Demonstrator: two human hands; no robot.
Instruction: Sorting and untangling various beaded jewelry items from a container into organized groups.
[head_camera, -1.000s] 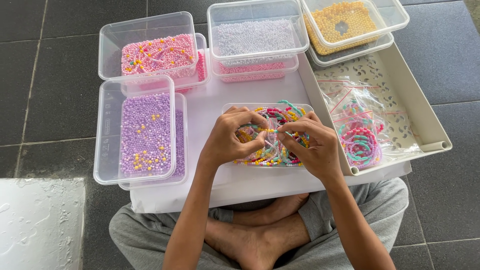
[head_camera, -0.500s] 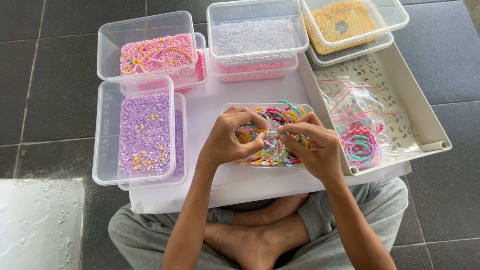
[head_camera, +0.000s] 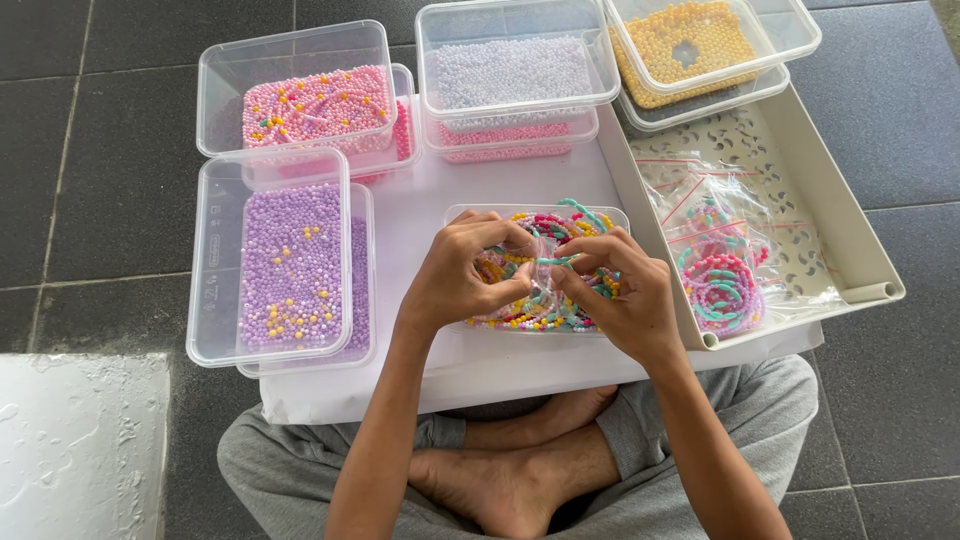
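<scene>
Clear zip bags, red-striped tops, bead bracelets inside, in cream tray.

purple bead tub: left of the white board
pink bead tub: at the board's far left
white bead tub: far edge
yellow bead tub: far right
cream tray: right

The clear box of purple beads carries scattered yellow specks. The box of pink beads is dotted yellow and orange. The lilac-white beads look plain, with pink beneath. The orange-yellow beads are 1 even shade. The beaded strands mix teal, pink, yellow and red. The cream tray shows a leaf-shaped cut-out pattern. The floor is dark grey tile.
</scene>
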